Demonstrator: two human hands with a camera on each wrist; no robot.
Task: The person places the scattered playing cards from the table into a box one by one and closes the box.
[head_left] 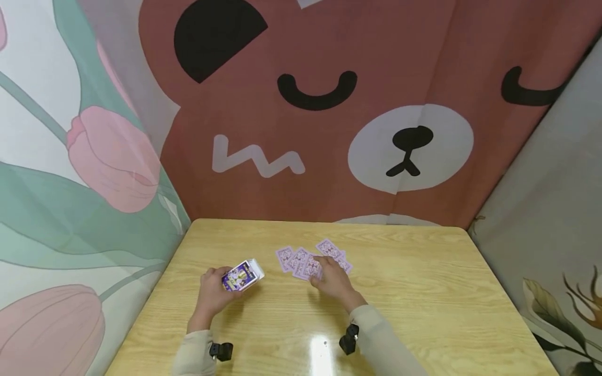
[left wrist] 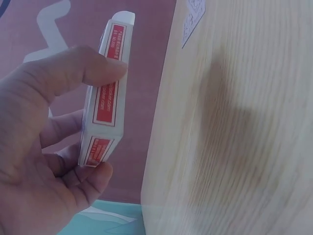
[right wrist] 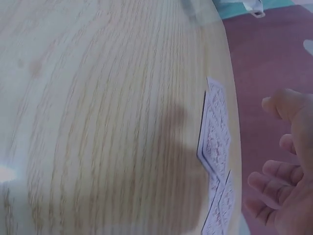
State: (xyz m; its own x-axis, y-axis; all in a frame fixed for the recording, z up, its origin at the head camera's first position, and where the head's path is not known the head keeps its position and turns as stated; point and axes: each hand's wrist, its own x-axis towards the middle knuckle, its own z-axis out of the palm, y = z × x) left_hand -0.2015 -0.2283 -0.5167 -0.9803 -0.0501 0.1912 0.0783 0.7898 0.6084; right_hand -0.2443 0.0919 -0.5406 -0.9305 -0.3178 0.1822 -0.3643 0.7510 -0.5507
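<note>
My left hand (head_left: pixel 213 292) grips a purple playing-card box (head_left: pixel 240 275), thumb along one narrow side and fingers round the other. Its white end flap (left wrist: pixel 123 18) stands out at the far end; in the left wrist view the narrow side shows red and white print. Several pink-patterned playing cards (head_left: pixel 285 258) lie spread and overlapping on the table, patterned backs up. Over them hovers my right hand (head_left: pixel 333 282), partly covering the nearer cards in the head view. From the right wrist, its loosely bent fingers (right wrist: pixel 279 188) appear apart from the cards, with nothing between them.
The light wooden table (head_left: pixel 423 303) has rounded far corners. Behind it hangs a brown curtain (head_left: pixel 320 130) with a bear print; a tulip-print curtain (head_left: pixel 113 162) hangs at the left. Each sleeve cuff carries a small black device (head_left: pixel 349 339).
</note>
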